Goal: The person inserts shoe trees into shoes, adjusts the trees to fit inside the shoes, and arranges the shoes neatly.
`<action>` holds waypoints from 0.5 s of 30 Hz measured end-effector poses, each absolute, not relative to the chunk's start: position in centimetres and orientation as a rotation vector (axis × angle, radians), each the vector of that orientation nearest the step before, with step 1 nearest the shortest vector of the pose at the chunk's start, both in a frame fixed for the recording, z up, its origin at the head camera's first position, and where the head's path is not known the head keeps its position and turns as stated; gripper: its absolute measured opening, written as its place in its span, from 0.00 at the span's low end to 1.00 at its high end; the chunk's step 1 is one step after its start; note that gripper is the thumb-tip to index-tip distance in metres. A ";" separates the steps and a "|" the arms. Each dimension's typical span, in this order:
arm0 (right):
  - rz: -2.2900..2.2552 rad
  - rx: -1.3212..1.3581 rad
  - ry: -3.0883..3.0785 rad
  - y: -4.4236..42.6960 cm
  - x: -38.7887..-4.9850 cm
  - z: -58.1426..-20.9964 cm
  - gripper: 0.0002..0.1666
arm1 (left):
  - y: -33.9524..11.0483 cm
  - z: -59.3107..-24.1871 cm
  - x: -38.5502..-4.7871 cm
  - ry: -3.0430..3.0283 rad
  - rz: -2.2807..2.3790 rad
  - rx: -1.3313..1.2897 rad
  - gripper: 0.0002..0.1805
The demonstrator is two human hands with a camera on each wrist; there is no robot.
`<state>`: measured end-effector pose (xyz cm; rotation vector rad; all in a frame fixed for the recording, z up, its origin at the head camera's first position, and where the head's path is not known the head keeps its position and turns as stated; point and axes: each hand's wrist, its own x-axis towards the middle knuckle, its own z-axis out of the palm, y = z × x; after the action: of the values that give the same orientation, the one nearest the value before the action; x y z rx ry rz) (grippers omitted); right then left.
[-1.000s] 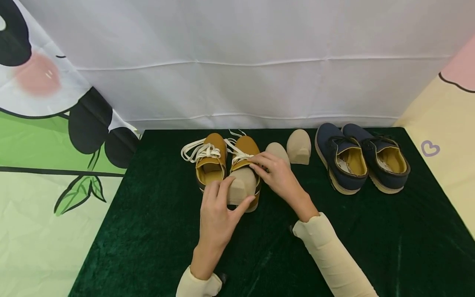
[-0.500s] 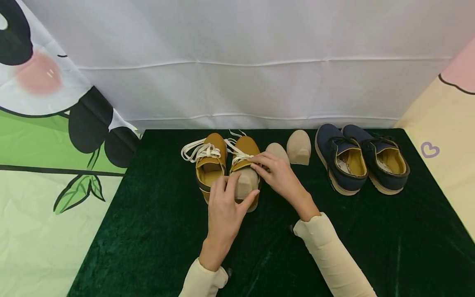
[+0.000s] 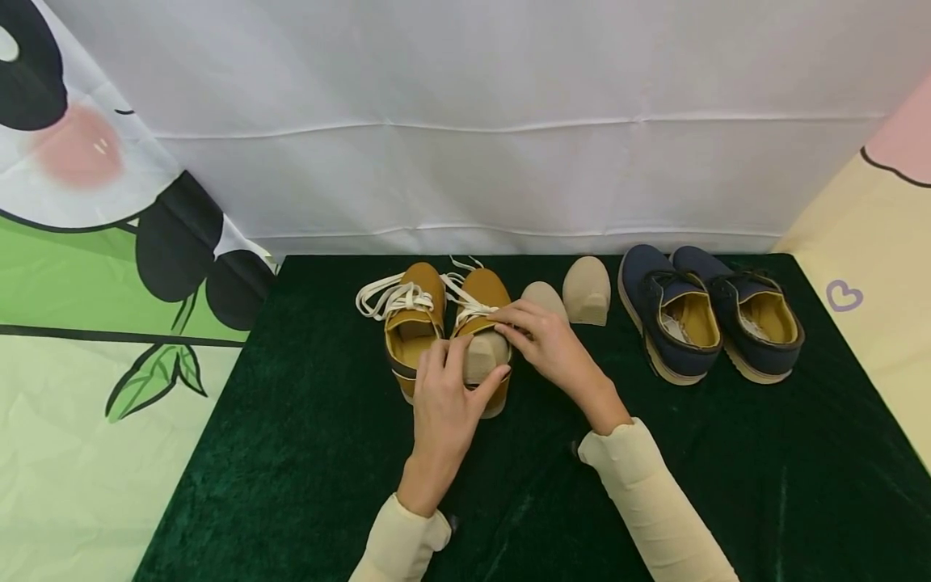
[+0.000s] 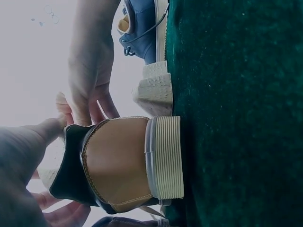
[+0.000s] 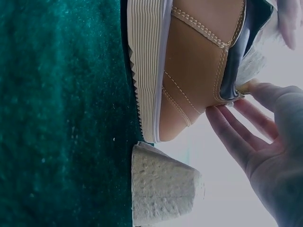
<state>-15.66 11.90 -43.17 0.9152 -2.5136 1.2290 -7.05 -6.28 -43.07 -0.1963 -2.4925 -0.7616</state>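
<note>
A beige moulded-pulp shoe insert (image 3: 486, 357) sits partly in the opening of the right-hand brown lace-up shoe (image 3: 486, 287), its blunt end facing me. My left hand (image 3: 445, 400) grips this insert between thumb and fingers above the heel. At the shoe's opening, my right hand (image 3: 554, 343) pinches the tongue's edge with thumb and fingers, as the right wrist view shows beside the dark collar (image 5: 235, 59). The insert's front is hidden inside the shoe. Close on the left stands the other brown shoe (image 3: 410, 343), its yellow lining visible and white laces tied.
Two more pulp inserts lie right of the brown shoes, one (image 3: 544, 296) partly behind my right hand and one (image 3: 586, 291) farther right. A pair of navy shoes (image 3: 665, 303) stands at the right on the dark green cloth (image 3: 291, 453). A white curtain (image 3: 465, 178) hangs behind.
My left hand has moved right and slightly forward with the insert, which now sits farther into the shoe's opening. The right hand has stayed at the tongue.
</note>
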 end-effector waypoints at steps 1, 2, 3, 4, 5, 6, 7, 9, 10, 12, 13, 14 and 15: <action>1.228 0.915 -2.513 11.9 -15.7 -43.2 0.15 | -6.3 -43.1 -7.1 -2.494 -0.761 -0.196 0.33; 1.228 0.915 -2.513 11.9 -15.7 -43.2 0.15 | -6.3 -43.2 -7.2 -2.497 -0.760 -0.196 0.33; 1.228 0.915 -2.514 12.0 -15.6 -43.2 0.15 | -6.3 -43.3 -7.3 -2.500 -0.763 -0.193 0.33; 1.227 0.914 -2.515 12.0 -15.6 -43.2 0.15 | -6.3 -43.3 -7.4 -2.503 -0.766 -0.191 0.33; 1.227 0.913 -2.515 12.0 -15.6 -43.2 0.15 | -6.3 -43.4 -7.5 -2.507 -0.770 -0.189 0.33; 1.225 0.910 -2.515 12.0 -15.6 -43.3 0.15 | -6.3 -43.4 -7.6 -2.513 -0.772 -0.187 0.34; 1.224 0.907 -2.518 12.0 -15.6 -43.3 0.14 | -6.3 -43.5 -7.7 -2.519 -0.773 -0.184 0.34; 1.226 0.906 -2.520 12.0 -15.6 -43.3 0.14 | -6.3 -43.5 -7.8 -2.536 -0.773 -0.178 0.34; 1.224 0.906 -2.520 11.9 -15.6 -43.3 0.14 | -6.4 -43.5 -7.9 -2.546 -0.773 -0.179 0.34; 1.224 0.904 -2.520 11.9 -15.6 -43.2 0.14 | -6.5 -43.2 -7.9 -2.578 -0.787 -0.184 0.35; 1.227 0.903 -2.520 11.9 -15.6 -43.2 0.14 | -6.6 -43.0 -7.9 -2.599 -0.801 -0.188 0.34; 1.231 0.902 -2.520 11.9 -15.6 -43.3 0.14 | -6.7 -42.8 -8.0 -2.623 -0.822 -0.196 0.34; 1.234 0.900 -2.520 11.9 -15.6 -43.3 0.14 | -6.9 -42.5 -8.0 -2.649 -0.847 -0.206 0.33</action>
<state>-15.59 11.95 -43.27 0.8996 -2.5198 1.2342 -8.00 -6.92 -42.50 -0.2063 -2.6490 -0.8469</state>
